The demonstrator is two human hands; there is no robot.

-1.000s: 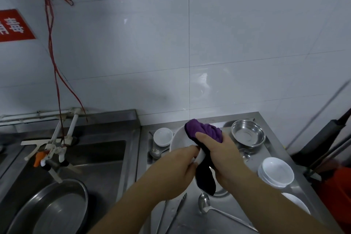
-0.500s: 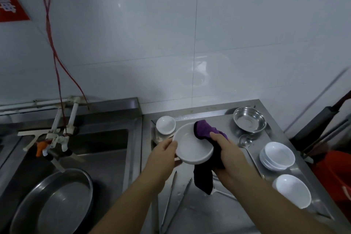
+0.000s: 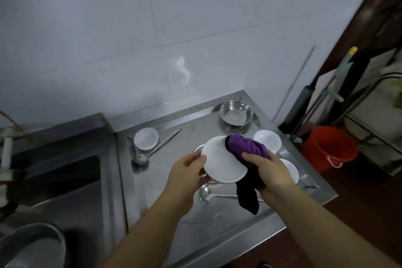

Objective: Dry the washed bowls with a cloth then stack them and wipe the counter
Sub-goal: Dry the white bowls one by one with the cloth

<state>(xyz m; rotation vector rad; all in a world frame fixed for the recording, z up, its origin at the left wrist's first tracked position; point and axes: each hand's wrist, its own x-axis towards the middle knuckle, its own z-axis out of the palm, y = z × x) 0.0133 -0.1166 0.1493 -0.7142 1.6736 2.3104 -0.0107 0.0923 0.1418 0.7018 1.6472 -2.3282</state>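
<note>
Steel desk (image 3: 165, 206), bowl-drying.
My left hand (image 3: 187, 172) pinches slick white bowl (image 3: 219, 165) by rim; right hand (image 3: 272, 172) grips soft cloth (image 3: 245, 146).

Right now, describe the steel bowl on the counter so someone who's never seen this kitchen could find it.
Start at the stainless counter right of the sink and go to its far right corner by the tiled wall. The steel bowl sits there, upright and empty. It is the only shiny metal bowl on the counter; every other bowl is white.

White bowl (image 3: 221, 164), purple-and-black cloth (image 3: 247, 148), silver steel counter (image 3: 174, 202), orange bucket (image 3: 328, 148).
</note>
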